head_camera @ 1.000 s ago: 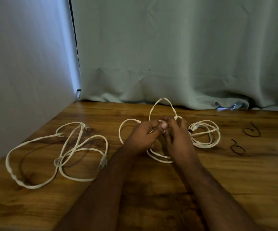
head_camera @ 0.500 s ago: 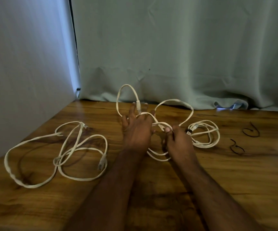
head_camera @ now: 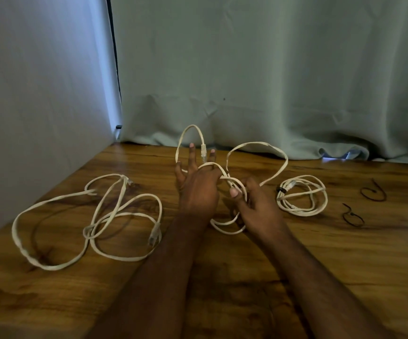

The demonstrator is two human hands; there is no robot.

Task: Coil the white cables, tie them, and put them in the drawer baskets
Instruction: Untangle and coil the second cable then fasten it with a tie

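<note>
White round cable in hand (head_camera: 256,145) is mid-coil: I see my left hand (head_camera: 198,192) spread open with a loop over its fingers, plug end upright between them, while my right hand (head_camera: 256,206) pinches the strands. One coiled white cable with a dark tie (head_camera: 302,195) lies finished at right. A loose white cable (head_camera: 87,223) sprawls untouched at left. Two black wire ties (head_camera: 352,216) wait on the brown wooden table (head_camera: 222,289). No drawer baskets in view.

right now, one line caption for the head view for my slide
Left hand and right hand loop a white cable between a loose cable and a tied coil.
</note>
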